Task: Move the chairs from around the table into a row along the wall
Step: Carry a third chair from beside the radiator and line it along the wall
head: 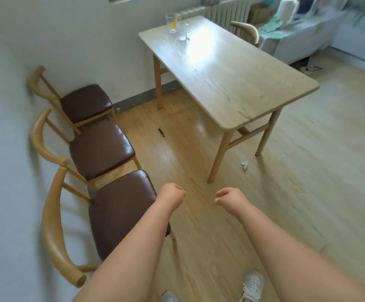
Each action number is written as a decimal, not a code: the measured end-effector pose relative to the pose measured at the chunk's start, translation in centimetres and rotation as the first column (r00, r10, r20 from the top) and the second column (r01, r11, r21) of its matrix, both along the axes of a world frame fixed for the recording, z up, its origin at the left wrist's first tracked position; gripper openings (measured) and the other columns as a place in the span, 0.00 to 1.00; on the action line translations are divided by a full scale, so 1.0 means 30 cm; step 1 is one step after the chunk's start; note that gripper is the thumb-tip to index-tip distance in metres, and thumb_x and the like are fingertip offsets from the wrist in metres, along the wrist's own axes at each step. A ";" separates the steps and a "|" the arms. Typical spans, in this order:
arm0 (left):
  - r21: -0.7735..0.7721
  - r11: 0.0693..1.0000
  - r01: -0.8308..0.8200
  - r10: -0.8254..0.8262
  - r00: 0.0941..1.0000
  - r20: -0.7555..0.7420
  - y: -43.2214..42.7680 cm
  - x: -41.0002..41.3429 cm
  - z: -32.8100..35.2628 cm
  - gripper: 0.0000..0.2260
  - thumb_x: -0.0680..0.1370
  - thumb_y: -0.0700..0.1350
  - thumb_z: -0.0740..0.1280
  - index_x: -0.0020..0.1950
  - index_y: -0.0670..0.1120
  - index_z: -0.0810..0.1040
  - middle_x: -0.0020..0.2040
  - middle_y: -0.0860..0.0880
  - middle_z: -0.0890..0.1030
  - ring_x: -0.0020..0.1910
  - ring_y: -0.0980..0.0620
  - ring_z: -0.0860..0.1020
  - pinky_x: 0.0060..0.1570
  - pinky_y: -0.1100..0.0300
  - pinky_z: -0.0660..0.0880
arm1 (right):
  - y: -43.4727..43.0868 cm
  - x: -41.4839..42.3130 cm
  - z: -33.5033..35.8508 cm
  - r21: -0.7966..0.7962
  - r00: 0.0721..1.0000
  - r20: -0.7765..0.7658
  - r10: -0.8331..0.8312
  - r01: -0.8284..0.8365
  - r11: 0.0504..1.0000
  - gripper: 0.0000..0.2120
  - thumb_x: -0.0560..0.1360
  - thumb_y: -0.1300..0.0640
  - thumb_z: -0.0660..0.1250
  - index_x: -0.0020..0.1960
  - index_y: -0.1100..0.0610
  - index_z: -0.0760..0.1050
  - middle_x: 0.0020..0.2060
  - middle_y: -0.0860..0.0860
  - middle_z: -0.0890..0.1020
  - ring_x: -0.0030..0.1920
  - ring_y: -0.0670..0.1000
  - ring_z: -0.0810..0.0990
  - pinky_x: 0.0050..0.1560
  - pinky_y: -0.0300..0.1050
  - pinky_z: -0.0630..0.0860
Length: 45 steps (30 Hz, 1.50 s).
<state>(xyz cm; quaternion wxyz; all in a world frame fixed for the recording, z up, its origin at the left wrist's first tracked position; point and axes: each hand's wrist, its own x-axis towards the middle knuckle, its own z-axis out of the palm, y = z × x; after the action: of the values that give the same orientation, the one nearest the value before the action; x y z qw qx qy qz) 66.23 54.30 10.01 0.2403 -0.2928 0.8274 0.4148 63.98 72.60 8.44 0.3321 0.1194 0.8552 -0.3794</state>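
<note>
Three wooden chairs with dark brown seats stand in a row against the left wall: the far chair (85, 103), the middle chair (101, 149) and the near chair (120, 210). A fourth chair (245, 29) stands at the far side of the light wooden table (231, 79), only its curved backrest showing. My left hand (172, 194) is curled into a fist over the near chair's front corner, holding nothing. My right hand (228, 197) is also closed and empty, above the floor.
Two glasses (178, 27) stand at the table's far end. A small black object (161, 132) and a crumpled paper scrap (244, 165) lie on the wooden floor. A radiator (225, 9) and a pale cabinet (297, 38) sit at the back right.
</note>
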 end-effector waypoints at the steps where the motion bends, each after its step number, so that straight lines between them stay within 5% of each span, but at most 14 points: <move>1: -0.003 1.000 0.019 -0.019 1.000 0.000 0.072 -0.031 0.005 0.13 0.79 0.42 0.65 0.62 0.42 0.79 0.60 0.42 0.81 0.60 0.43 0.78 0.60 0.54 0.75 | 0.071 -0.022 0.006 -0.013 0.999 0.000 -0.037 0.037 0.999 0.15 0.74 0.60 0.70 0.61 0.58 0.79 0.60 0.55 0.81 0.60 0.54 0.78 0.60 0.45 0.73; 10: -0.163 0.969 0.187 -0.204 0.974 -0.094 0.773 -0.383 0.003 0.12 0.77 0.43 0.62 0.57 0.49 0.81 0.57 0.47 0.82 0.57 0.47 0.78 0.54 0.58 0.74 | 0.874 -0.294 0.102 0.005 0.965 -0.065 -0.254 0.255 0.967 0.17 0.75 0.55 0.70 0.63 0.58 0.77 0.61 0.55 0.79 0.60 0.55 0.77 0.55 0.43 0.70; 21: -0.208 0.875 0.437 -0.466 0.876 -0.125 1.331 -0.771 0.050 0.22 0.77 0.47 0.62 0.71 0.51 0.71 0.68 0.52 0.75 0.54 0.53 0.77 0.42 0.63 0.69 | 1.453 -0.594 0.190 0.004 0.916 -0.147 -0.374 0.378 0.926 0.23 0.73 0.52 0.70 0.67 0.55 0.74 0.66 0.54 0.76 0.65 0.55 0.74 0.62 0.48 0.70; 25: -0.226 0.854 0.469 -0.506 0.850 -0.149 1.464 -1.005 0.035 0.21 0.78 0.50 0.63 0.71 0.50 0.71 0.68 0.50 0.75 0.62 0.50 0.76 0.48 0.59 0.71 | 1.580 -0.800 0.195 -0.012 0.909 -0.162 -0.385 0.388 0.922 0.22 0.72 0.53 0.71 0.66 0.54 0.75 0.64 0.54 0.77 0.63 0.55 0.76 0.62 0.48 0.71; 30: -0.240 0.831 0.502 -0.543 0.826 -0.152 1.639 -1.361 0.026 0.21 0.78 0.51 0.62 0.70 0.49 0.72 0.66 0.48 0.76 0.59 0.49 0.77 0.50 0.58 0.73 | 1.746 -1.110 0.211 -0.003 0.902 -0.152 -0.405 0.409 0.912 0.20 0.72 0.54 0.71 0.64 0.54 0.76 0.56 0.53 0.80 0.51 0.51 0.76 0.55 0.44 0.71; 34: -0.241 0.815 0.527 -0.566 0.812 -0.139 1.761 -1.611 0.044 0.22 0.77 0.50 0.61 0.71 0.49 0.72 0.64 0.48 0.78 0.48 0.51 0.76 0.44 0.59 0.71 | 1.873 -1.314 0.232 0.025 0.890 -0.169 -0.425 0.434 0.900 0.21 0.72 0.53 0.71 0.64 0.53 0.76 0.59 0.53 0.78 0.58 0.54 0.77 0.60 0.46 0.71; 39: -0.256 0.797 0.547 -0.591 0.795 -0.140 1.927 -1.881 0.073 0.21 0.78 0.49 0.62 0.71 0.47 0.72 0.66 0.46 0.77 0.62 0.45 0.76 0.59 0.54 0.74 | 2.047 -1.546 0.233 0.044 0.885 -0.177 -0.431 0.444 0.895 0.21 0.72 0.52 0.71 0.64 0.52 0.76 0.63 0.53 0.77 0.60 0.55 0.76 0.57 0.45 0.71; 45: -0.284 0.807 0.517 -0.572 0.805 -0.159 2.109 -2.184 0.023 0.21 0.78 0.49 0.62 0.70 0.47 0.72 0.67 0.47 0.76 0.64 0.47 0.75 0.59 0.56 0.71 | 2.227 -1.907 0.194 0.067 0.918 -0.157 -0.363 0.377 0.924 0.22 0.72 0.52 0.71 0.65 0.53 0.75 0.60 0.52 0.78 0.60 0.54 0.77 0.56 0.44 0.71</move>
<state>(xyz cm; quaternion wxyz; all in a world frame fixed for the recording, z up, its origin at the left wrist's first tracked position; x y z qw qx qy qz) 0.71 117.57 10.71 0.2143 -0.0153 0.9408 0.2624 6.77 139.43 14.25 0.1867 0.2674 0.8558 -0.4016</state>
